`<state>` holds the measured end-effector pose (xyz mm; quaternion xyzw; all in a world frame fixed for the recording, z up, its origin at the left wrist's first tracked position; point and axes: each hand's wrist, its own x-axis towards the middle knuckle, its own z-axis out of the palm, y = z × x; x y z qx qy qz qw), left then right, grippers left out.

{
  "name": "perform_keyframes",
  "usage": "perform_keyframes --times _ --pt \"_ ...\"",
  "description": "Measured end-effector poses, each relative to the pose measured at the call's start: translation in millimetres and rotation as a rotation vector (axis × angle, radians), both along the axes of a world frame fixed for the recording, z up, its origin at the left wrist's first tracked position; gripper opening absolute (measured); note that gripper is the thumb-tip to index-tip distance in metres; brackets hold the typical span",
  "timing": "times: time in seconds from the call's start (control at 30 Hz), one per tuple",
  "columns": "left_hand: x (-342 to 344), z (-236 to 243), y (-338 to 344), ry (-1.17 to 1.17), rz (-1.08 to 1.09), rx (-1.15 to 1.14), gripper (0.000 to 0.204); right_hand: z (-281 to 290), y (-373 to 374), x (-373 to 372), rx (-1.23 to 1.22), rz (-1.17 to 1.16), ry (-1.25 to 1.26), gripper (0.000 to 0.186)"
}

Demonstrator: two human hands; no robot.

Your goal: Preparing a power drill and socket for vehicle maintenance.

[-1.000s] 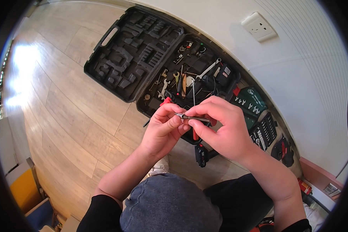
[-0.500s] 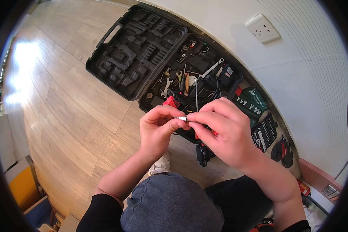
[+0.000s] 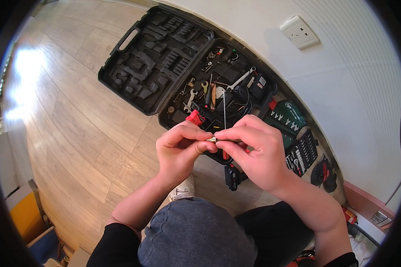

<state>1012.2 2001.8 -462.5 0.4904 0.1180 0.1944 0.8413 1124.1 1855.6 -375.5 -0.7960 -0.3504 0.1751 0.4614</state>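
Between the fingertips of both hands sits a small shiny metal fitting (image 3: 213, 139), too small to name more exactly. My left hand (image 3: 177, 150) pinches its left end with thumb and forefinger. From the other side, my right hand (image 3: 259, 153) pinches its right end, and its fingers hide that part. Below and beyond the hands lies an open black tool case (image 3: 131, 84). In it are a combination wrench (image 3: 243, 78), an open-ended wrench (image 3: 191, 99) and a red plastic piece (image 3: 194, 117). A long-shafted screwdriver (image 3: 224, 111) passes behind my right hand.
Right of the case lie a green wrench pouch (image 3: 294, 109), a socket set (image 3: 303, 153) and a black-and-red item (image 3: 324, 174). A black tool part (image 3: 233, 178) rests near my shoe (image 3: 182, 189). The wall with a power outlet (image 3: 300, 32) bounds the right side.
Both hands have shifted slightly left in the picture, still pinching the metal fitting. Their fingertips show the fitting at a slightly different angle. The surroundings have also moved slightly left in view.
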Motion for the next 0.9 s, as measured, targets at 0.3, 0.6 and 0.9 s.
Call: perform_keyframes --times 0.3,0.6,0.9 --pt "-0.2 -1.5 0.3 -0.079 0.023 0.016 0.022 10.2 2.8 10.4 0.023 -0.004 0.045 0.032" --pt "-2.4 -3.2 -4.9 -0.094 0.024 -0.056 0.020 2.7 -2.5 15.4 0.010 0.124 -0.173 0.021" --pt "-4.8 2.7 -1.6 -0.053 0.015 -0.016 0.013 -0.7 0.0 0.9 0.060 0.069 -0.110 0.021"
